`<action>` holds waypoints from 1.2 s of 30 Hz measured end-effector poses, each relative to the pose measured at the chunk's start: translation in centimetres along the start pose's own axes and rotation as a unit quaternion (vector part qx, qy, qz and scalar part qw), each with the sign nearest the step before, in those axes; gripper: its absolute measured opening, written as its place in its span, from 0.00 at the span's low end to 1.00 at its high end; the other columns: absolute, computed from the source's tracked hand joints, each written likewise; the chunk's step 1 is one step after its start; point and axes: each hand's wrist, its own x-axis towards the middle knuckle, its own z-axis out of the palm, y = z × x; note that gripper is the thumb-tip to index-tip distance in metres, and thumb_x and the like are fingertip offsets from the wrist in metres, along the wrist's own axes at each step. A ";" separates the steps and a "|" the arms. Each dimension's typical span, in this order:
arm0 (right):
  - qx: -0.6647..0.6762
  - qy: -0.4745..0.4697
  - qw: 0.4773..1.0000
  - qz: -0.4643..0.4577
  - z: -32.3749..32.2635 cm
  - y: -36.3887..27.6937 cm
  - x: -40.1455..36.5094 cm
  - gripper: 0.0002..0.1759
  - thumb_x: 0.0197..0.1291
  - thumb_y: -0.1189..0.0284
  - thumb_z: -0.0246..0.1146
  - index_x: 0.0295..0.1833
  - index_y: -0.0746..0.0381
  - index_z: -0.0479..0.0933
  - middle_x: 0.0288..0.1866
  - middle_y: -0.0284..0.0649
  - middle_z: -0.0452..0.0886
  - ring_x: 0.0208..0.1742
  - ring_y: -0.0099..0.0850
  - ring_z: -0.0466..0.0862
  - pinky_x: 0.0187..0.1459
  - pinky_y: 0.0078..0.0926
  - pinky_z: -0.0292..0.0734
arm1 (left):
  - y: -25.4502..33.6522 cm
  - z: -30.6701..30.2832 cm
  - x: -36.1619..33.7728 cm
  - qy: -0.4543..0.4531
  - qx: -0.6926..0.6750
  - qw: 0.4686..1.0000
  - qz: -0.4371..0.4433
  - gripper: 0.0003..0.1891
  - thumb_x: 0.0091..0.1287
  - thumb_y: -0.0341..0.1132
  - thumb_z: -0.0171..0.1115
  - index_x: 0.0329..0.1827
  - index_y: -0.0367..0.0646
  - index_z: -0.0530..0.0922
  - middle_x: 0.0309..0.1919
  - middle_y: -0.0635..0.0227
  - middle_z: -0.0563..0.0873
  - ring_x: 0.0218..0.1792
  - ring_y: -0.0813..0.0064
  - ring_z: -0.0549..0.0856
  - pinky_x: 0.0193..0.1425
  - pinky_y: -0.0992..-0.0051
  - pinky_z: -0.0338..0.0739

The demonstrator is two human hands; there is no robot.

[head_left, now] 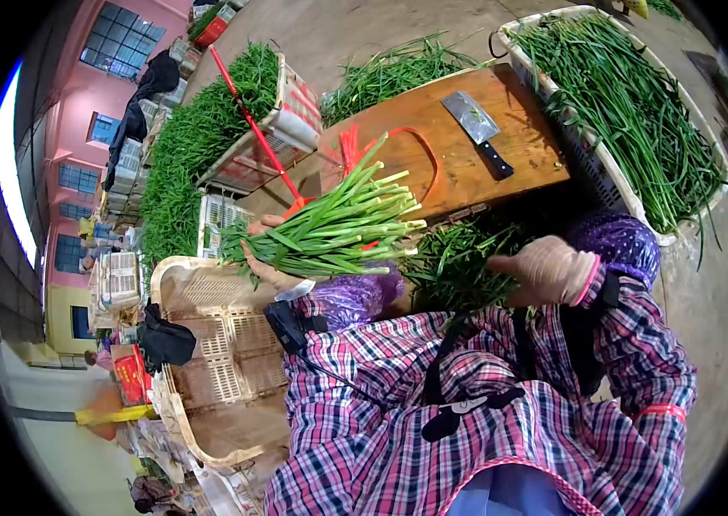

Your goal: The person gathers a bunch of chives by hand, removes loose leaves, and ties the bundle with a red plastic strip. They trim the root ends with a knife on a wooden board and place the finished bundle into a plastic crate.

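A bunch of leafy green stalks [338, 219] lies in my left hand [267, 254], its pale cut ends pointing right. My fingers are wrapped round the leafy end, and a bit of red shows among the stalks. My right hand [549, 268], in a pale knitted glove with a pink cuff, is above my lap with thumb and fingers apart and nothing seen in it. Loose dark green leaves [467, 258] lie just left of it. Ahead is a wooden board [519, 112] bearing a cleaver [477, 129] with a black handle. Red ties [347, 150] lie on the board's left side.
At the right stands a white crate [605, 163] full of long greens. More greens [200, 146] fill crates at the left, near a slanting red pole [248, 120]. A beige plastic crate [176, 378] stands at my left. Loose greens [398, 73] lie behind the board.
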 end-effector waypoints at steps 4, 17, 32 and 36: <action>0.279 0.209 0.935 -0.058 -2.0 0.6 -1.0 0.30 0.56 0.57 0.67 0.62 0.58 0.72 0.39 0.47 0.84 0.42 0.41 0.84 0.44 0.34 0.78 | 0.7 0.3 0.3 0.002 -0.225 0.970 -0.091 0.12 0.65 0.42 0.62 0.42 0.43 0.78 0.38 0.78 0.84 0.47 0.77 0.79 0.61 0.76 0.72; 0.562 0.188 0.767 -0.247 -2.2 -1.7 5.9 0.27 0.58 0.72 0.68 0.63 0.64 0.71 0.47 0.35 0.82 0.48 0.22 0.79 0.52 0.23 0.76 | -4.3 7.8 2.6 -0.200 -0.152 0.963 -0.103 0.12 0.61 0.27 0.55 0.27 0.51 0.61 0.24 0.80 0.62 0.27 0.85 0.65 0.42 0.82 0.68; 0.648 0.132 0.704 -0.259 0.0 -1.9 7.5 0.23 0.58 0.71 0.68 0.59 0.64 0.75 0.55 0.37 0.80 0.57 0.26 0.77 0.60 0.27 0.71 | -3.9 7.6 2.7 -0.255 -0.106 0.958 -0.079 0.10 0.63 0.35 0.60 0.29 0.51 0.67 0.22 0.84 0.69 0.22 0.85 0.67 0.42 0.76 0.69; 0.562 0.199 0.726 -0.342 0.3 -3.2 7.6 0.24 0.55 0.71 0.69 0.59 0.60 0.76 0.57 0.38 0.77 0.59 0.33 0.76 0.62 0.33 0.69 | -3.5 7.5 2.6 -0.263 -0.081 0.958 -0.086 0.09 0.63 0.35 0.60 0.29 0.52 0.67 0.22 0.84 0.69 0.22 0.85 0.68 0.42 0.75 0.70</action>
